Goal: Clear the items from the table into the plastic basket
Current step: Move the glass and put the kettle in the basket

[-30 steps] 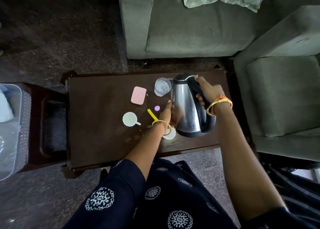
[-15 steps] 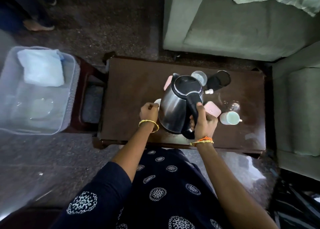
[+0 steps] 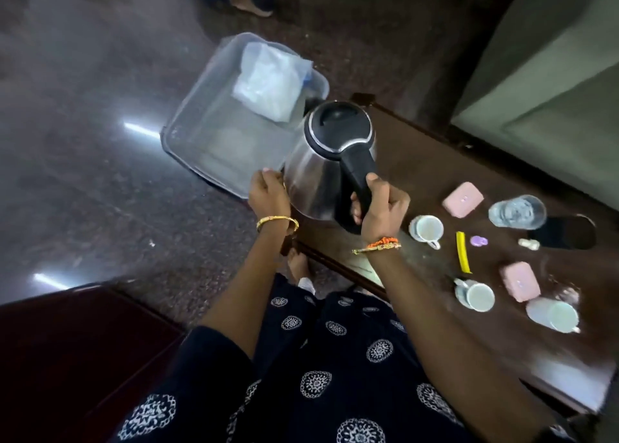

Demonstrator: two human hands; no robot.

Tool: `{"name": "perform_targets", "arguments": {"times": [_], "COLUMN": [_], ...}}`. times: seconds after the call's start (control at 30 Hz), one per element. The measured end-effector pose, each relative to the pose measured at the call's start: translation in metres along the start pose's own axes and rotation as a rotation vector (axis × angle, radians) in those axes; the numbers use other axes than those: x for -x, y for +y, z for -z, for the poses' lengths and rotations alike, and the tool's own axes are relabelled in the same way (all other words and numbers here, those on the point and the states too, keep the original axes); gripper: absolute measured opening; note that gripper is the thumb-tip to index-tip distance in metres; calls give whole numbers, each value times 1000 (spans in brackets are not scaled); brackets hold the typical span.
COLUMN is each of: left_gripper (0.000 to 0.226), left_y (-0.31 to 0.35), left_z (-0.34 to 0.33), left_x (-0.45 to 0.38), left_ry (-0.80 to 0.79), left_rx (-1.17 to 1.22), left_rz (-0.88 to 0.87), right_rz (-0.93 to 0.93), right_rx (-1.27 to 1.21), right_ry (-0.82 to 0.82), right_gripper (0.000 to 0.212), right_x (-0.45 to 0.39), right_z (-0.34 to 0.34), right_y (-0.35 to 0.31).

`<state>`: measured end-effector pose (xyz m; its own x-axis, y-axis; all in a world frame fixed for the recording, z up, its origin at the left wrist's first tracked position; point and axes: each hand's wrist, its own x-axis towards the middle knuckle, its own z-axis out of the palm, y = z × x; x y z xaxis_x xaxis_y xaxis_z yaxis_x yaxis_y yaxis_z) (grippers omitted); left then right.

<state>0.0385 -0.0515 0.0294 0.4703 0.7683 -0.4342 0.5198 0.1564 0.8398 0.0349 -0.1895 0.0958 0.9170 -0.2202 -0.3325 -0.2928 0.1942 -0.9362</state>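
Note:
A steel electric kettle (image 3: 321, 174) with a black lid hangs over the left end of the dark wooden table (image 3: 418, 161), beside the clear plastic basket (image 3: 187, 141). My right hand (image 3: 382, 208) grips its black handle. My left hand (image 3: 268, 195) presses against its lower left side. A white folded cloth (image 3: 268, 81) lies in the basket's far end. On the table remain three white cups (image 3: 427, 230) (image 3: 475, 296) (image 3: 554, 314), two pink cases (image 3: 463, 199) (image 3: 520, 281), a glass tumbler (image 3: 517, 211), a yellow stick (image 3: 463, 251) and a black kettle base (image 3: 566, 231).
A grey-green sofa (image 3: 552, 74) stands beyond the table. A small purple thing (image 3: 479, 240) and a small white piece (image 3: 528, 243) lie near the black base. Someone's feet (image 3: 251, 5) show at the top. Dark wooden furniture (image 3: 67, 359) sits at lower left.
I have carried the kettle leftward off the middle of the table to its left end next to the basket, and my view has swung left with it.

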Motion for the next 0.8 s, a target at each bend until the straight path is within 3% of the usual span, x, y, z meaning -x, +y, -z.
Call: {"name": "perform_targets", "arguments": {"times": [0.07, 0.13, 0.23, 0.33, 0.5, 0.8], "left_gripper": [15, 29, 54, 46, 27, 37], "left_y": [9, 8, -7, -21, -31, -39], "left_z": [22, 42, 65, 72, 75, 78], "left_x": [-36, -70, -113, -138, -149, -153], "left_ry": [159, 259, 103, -100, -73, -194], "left_rx": [-54, -182, -246, -185, 37, 73], "left_rz": [-35, 62, 334, 356, 392, 408], "right_rz": [39, 56, 37, 21, 23, 118], "right_rx": [-6, -18, -22, 42, 176, 341], "right_ry": [-82, -137, -165, -156, -160, -171], "right_gripper": [61, 63, 63, 47, 40, 27], "right_x": [-1, -4, -12, -24, -38, -23], "right_z": [-37, -73, -131, -174, -215, -224], "right_y": [2, 3, 13, 31, 75, 118]}}
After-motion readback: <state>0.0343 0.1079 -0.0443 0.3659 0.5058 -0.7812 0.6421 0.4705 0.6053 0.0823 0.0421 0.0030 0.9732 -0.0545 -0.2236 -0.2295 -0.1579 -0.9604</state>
